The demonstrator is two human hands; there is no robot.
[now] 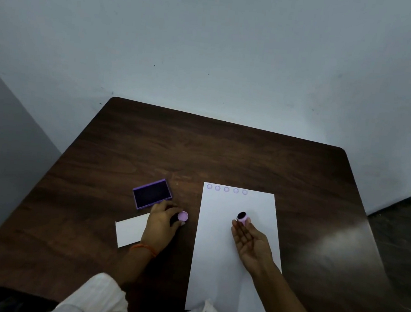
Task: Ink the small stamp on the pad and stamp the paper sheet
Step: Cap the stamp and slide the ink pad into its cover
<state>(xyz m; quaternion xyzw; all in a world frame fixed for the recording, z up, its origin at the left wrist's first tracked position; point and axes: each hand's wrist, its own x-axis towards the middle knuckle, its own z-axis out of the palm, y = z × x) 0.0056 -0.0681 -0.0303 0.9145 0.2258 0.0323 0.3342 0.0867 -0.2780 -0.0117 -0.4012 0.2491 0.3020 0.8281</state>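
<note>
One paper sheet lay on the dark wooden table, and five faint purple ring marks ran in a row along its far edge, well beyond the fingertips of both hands. One small stamp, pink-bodied with its dark inked face turned up, was pinched at the fingertips of the right hand, which hovered palm-up over the sheet. One round pink cap sat gripped at the fingertips of the left hand, its hollow side facing the camera. One open purple ink pad lay just beyond the left knuckles, its tray holding a dark inked surface. One small white card lay on the table beside the left wrist, partly under it
</note>
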